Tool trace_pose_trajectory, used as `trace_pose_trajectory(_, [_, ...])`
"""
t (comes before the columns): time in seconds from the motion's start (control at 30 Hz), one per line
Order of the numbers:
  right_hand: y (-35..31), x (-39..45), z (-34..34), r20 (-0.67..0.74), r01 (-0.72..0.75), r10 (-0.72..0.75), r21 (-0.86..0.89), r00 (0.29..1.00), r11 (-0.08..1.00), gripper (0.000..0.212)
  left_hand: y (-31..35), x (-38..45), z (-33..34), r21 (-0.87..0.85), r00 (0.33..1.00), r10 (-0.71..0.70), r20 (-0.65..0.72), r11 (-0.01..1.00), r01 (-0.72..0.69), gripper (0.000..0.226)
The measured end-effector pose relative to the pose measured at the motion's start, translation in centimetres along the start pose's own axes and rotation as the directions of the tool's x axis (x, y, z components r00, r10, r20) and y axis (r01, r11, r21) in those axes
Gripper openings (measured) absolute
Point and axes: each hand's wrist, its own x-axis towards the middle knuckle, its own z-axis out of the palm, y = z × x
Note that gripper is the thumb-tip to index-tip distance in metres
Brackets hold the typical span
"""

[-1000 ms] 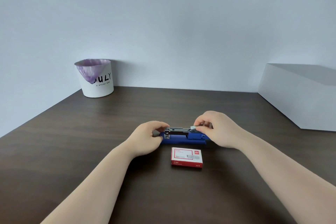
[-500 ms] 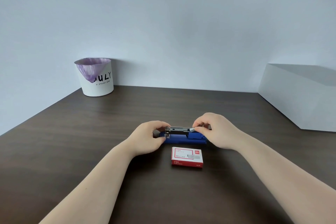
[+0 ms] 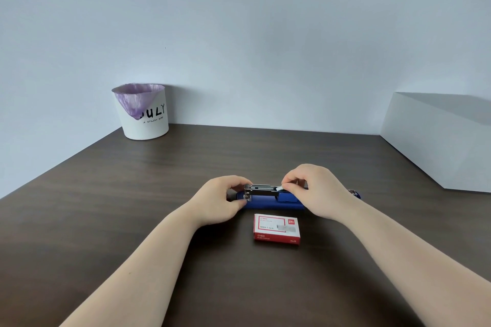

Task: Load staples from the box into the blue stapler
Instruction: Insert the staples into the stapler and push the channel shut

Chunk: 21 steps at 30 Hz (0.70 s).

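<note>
The blue stapler (image 3: 276,202) lies opened out flat on the dark wooden table (image 3: 132,194), its metal staple channel (image 3: 261,190) raised above the base. My left hand (image 3: 221,203) grips the stapler's left front end. My right hand (image 3: 316,190) pinches a small silvery strip of staples (image 3: 279,188) at the right end of the channel. The stapler's flipped-back top pokes out to the right of my right wrist. A closed red and white staple box (image 3: 276,228) lies just in front of the stapler.
A white bin (image 3: 144,117) with a purple liner stands at the back left by the wall. A large white box (image 3: 438,146) sits at the right edge of the table.
Both hands and the stapler stay nearly in place; my right hand's fingers have shifted slightly at the right end of the channel with the staple strip.
</note>
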Motion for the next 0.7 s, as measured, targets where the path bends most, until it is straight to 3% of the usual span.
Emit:
trace_pose_trajectory(0.3, [-0.04,-0.12,0.19,-0.05,-0.058,0.065,0.131,0.997,0.99,0.017,-0.05,-0.05,0.01,-0.005,1.0,-0.006,0.006,1.0,0.006,0.029])
trace_pose_trajectory(0.7, [-0.23,-0.09,0.27,0.014,0.014,-0.014,0.038,1.0,0.999,0.021,0.01,-0.04,-0.02,-0.009,1.0,-0.009,0.011,1.0,0.01,0.029])
